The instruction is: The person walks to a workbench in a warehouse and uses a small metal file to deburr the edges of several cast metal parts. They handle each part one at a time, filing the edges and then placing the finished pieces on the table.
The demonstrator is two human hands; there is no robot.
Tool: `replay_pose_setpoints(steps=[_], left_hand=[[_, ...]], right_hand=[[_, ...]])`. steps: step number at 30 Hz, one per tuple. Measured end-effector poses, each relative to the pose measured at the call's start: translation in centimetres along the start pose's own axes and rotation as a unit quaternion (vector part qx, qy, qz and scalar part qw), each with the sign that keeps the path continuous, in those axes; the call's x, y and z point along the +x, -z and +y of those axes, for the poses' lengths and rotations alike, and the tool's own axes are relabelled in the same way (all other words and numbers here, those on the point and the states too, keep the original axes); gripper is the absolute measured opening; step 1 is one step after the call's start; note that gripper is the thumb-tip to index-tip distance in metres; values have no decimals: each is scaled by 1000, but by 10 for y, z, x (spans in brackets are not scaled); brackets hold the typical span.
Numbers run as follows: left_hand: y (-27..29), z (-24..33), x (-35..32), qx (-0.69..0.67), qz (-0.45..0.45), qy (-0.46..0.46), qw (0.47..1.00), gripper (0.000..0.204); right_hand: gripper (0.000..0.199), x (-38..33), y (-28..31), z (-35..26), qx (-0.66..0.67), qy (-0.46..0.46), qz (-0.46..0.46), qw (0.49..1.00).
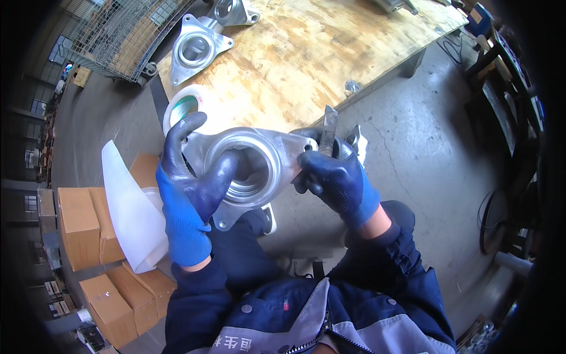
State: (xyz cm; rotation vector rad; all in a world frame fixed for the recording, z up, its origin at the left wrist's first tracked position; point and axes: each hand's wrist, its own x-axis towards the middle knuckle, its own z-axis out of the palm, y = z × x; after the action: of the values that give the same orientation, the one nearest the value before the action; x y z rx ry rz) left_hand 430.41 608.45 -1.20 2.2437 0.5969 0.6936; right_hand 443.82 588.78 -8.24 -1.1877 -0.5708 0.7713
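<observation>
1. Cardboard boxes [82,218] were stacked off to the left, with a curved white sheet [127,206] beside them.
2. Tape roll [172,107] sat at the worktop [283,71]'s near-left corner, two similar castings [180,68] further up its left edge.
3. Left hand [197,177], blue-gloved, had the flanged metal casting [273,168] gripped, thumb poked into the bore. That casting was up in front of the worktop's near edge.
4. Right hand [336,177], same glove, was closed around a flat metal tool [329,127], right by the casting's right ear.
</observation>
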Motion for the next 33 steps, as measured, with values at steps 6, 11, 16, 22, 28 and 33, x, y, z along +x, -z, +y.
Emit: replay_pose_setpoints(steps=[6, 11, 16, 22, 28, 33], left_hand=[[-23, 5, 18, -3, 92, 14, 996, 57], [-35, -12, 11, -2, 162, -47, 986, 63], [-37, -6, 6, -1, 179, 1, 984, 61], [-35, -7, 6, -25, 170, 26, 985, 60], [-39, -3, 0, -28, 168, 19, 985, 57], [-39, -7, 0, -29, 170, 3, 985, 59]], right_hand=[[37, 1, 36, 14, -38, 0, -20, 999], [30, -11, 50, 8, -119, -60, 2, 991], [39, -15, 39, -15, 138, -164, 22, 977], [45, -18, 39, -29, -23, -168, 3, 985], [41, -20, 15, -22, -35, -95, 98, 990], [38, -22, 12, -19, -21, -70, 147, 986]])
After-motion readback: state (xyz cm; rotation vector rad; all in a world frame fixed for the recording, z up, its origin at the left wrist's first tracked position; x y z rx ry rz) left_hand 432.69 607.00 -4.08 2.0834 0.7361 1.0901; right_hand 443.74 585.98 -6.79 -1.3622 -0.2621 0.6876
